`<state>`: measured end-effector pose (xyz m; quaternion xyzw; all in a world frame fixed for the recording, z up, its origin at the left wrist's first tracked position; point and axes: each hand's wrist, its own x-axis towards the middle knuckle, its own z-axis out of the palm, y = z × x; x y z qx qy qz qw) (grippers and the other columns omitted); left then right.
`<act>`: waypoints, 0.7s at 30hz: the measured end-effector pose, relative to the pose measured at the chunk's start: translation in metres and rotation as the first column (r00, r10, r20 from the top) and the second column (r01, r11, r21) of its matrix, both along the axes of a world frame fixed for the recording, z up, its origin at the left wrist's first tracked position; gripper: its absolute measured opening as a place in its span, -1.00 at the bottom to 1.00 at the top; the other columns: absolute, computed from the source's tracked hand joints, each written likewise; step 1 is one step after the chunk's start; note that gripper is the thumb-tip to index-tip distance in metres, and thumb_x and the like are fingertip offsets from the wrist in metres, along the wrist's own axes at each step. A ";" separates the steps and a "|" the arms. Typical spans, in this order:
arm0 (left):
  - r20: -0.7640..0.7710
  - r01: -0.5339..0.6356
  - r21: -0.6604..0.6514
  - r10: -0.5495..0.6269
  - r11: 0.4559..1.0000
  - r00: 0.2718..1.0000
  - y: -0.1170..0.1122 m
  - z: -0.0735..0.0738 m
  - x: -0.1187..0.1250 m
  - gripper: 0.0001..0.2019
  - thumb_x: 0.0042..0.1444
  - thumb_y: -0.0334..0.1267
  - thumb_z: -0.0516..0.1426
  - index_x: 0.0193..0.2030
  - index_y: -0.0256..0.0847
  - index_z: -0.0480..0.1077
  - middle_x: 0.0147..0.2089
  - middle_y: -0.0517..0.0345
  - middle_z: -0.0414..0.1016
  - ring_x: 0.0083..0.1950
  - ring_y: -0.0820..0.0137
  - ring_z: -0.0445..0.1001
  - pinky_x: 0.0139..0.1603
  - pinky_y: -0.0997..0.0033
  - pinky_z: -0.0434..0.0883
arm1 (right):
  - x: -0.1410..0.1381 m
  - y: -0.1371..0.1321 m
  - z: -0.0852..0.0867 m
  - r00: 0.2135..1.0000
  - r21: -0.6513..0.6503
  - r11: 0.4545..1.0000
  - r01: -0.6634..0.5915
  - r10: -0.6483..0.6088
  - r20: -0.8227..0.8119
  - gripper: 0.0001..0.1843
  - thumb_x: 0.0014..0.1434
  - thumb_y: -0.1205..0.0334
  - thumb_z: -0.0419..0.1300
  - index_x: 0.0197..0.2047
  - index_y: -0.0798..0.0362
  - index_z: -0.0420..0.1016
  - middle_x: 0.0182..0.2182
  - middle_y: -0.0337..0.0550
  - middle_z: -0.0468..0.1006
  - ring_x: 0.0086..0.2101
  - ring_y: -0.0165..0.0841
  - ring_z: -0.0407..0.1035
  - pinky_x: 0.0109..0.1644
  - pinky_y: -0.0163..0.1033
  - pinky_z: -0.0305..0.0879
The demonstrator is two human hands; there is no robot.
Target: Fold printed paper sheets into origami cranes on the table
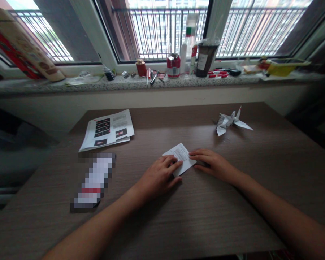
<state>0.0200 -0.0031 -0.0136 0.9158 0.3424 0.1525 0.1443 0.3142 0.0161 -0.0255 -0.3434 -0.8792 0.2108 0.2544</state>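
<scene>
Near the middle of the table lies a small folded sheet of white paper (182, 153) with printed lines on it, turned like a diamond. Across its left and lower part rests my left hand (162, 172), fingers stretched flat on it and the thumb spread away along the near side. My right hand (211, 161) is at the paper's right corner. Its fingertips touch the top there and its thumb sits just below, so the corner lies between them. The paper under my left fingers is hidden.
A folded paper crane (229, 122) stands at the back right of the table (157, 130). At the left are printed sheets (108, 130) and a blurred-out phone-shaped object (93, 180). The windowsill (86, 85) carries a red can (173, 65), a dark cup (206, 59) and small items.
</scene>
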 end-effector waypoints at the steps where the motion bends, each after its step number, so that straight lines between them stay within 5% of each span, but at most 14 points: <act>1: 0.003 -0.002 0.000 0.002 1.000 1.000 0.000 0.000 0.000 -0.50 0.34 -0.12 0.22 0.38 -0.12 0.32 0.31 -0.14 0.37 0.36 0.04 0.33 0.36 -0.09 0.37 | 0.000 0.000 -0.001 1.000 0.001 1.000 0.008 -0.008 -0.004 -0.63 0.38 0.27 0.25 0.23 -0.09 0.52 0.19 -0.01 0.54 0.19 -0.18 0.43 0.26 0.08 0.42; 21: -0.019 -0.020 0.048 0.021 0.999 1.000 -0.001 -0.001 0.001 -0.50 0.34 -0.10 0.22 0.37 -0.11 0.33 0.32 -0.11 0.35 0.29 0.05 0.37 0.31 -0.04 0.40 | -0.010 -0.002 0.006 0.988 0.035 0.988 0.154 -0.153 -0.008 -0.82 0.44 0.19 0.18 -0.14 0.04 0.59 -0.26 -0.08 0.61 -0.22 -0.24 0.51 -0.13 -0.13 0.43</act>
